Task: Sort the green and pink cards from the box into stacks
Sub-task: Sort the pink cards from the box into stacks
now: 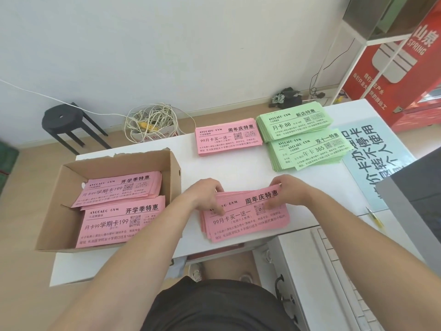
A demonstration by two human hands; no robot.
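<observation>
Two ends of a pink stack [248, 223] on the tabletop [238, 168] are gripped by left hand [210, 197] and right hand [286, 191], likely for squaring. Pink cards [119, 225] are left in the box [57, 211]; green stacks [298, 130] are kept apart.

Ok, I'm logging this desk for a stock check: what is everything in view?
cardboard box: one, brown, table's left end
pink cards in box: two stacks, pink, inside it
far pink stack: one, pink, table's far middle
green stacks: two, green, far right
near pink stack: one, pink, front middle
table: one, white, centre
sign: one, pale blue, right of the green stacks
small tool: one, yellow, table's right edge
stool: one, black, floor, far left
cable coil: one, white, floor by wall
red cabinet: one, red, far right
left hand: grips near pink stack's left end
right hand: pinches its far right edge
</observation>
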